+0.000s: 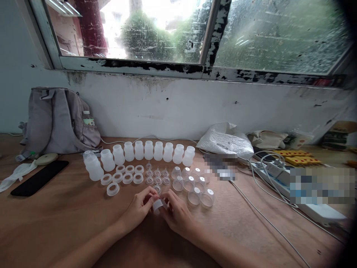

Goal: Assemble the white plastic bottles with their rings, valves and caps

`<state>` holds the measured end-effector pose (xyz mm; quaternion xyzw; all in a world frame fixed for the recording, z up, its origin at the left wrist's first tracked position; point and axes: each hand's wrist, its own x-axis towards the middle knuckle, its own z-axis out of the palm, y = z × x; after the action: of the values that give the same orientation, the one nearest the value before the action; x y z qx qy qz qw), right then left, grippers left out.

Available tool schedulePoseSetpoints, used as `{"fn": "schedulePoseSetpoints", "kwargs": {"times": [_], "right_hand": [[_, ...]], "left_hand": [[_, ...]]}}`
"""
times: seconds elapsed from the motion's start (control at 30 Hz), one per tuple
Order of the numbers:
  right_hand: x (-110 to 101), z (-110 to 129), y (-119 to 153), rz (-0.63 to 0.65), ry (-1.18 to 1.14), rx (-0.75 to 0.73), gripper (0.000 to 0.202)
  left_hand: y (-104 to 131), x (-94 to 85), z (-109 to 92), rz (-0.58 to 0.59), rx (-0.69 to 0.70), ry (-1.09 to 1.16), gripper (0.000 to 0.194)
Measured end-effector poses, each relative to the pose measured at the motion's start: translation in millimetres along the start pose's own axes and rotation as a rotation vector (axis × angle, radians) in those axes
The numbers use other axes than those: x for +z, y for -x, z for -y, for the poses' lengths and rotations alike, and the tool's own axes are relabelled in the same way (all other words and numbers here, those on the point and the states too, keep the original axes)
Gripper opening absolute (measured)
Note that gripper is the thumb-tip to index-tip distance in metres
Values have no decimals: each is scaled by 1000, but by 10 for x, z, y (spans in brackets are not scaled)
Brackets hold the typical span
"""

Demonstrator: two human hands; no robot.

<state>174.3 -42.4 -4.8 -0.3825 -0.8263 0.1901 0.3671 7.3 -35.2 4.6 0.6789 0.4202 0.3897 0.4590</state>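
My left hand (145, 201) and my right hand (176, 210) meet near the front of the table, both closed on a whitish bottle ring (157, 204). My fingers hide part of it, and I cannot tell if a teat sits inside. Just beyond my fingertips lie several clear bottle teats (157, 181) in a cluster. To their left are loose white rings (113, 189). On the right stand clear domed caps (194, 196). Behind them several frosted baby bottles (148, 150) form a curved row; the leftmost bottle (94, 169) is tilted in view and has a clear cap on top.
A grey backpack (60, 119) leans on the wall at the left, with a black flat case (40, 178) and a white cloth (17, 174) before it. On the right are a silvery plastic bag (225, 140), a white power strip (320, 213) and trailing cables (260, 212).
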Motion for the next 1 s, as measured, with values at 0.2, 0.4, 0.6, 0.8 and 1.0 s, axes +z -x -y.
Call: {"fn": "schedulePoseSetpoints", "kwargs": {"times": [0.2, 0.4, 0.6, 0.8, 1.0], "right_hand": [[64, -84, -48, -129, -13, 157, 8], [11, -40, -100, -133, -68, 188, 9], [5, -8, -131, -103, -114, 208, 11], [19, -30, -141, -84, -107, 217, 14], [41, -60, -148, -82, -116, 255, 18]], "left_hand": [[38, 35, 3, -61, 7, 21, 24], [84, 22, -48, 24, 78, 4, 18], [67, 46, 93, 35, 35, 94, 25], [67, 49, 64, 65, 12, 74, 24], [97, 56, 15, 121, 25, 97, 35]]}}
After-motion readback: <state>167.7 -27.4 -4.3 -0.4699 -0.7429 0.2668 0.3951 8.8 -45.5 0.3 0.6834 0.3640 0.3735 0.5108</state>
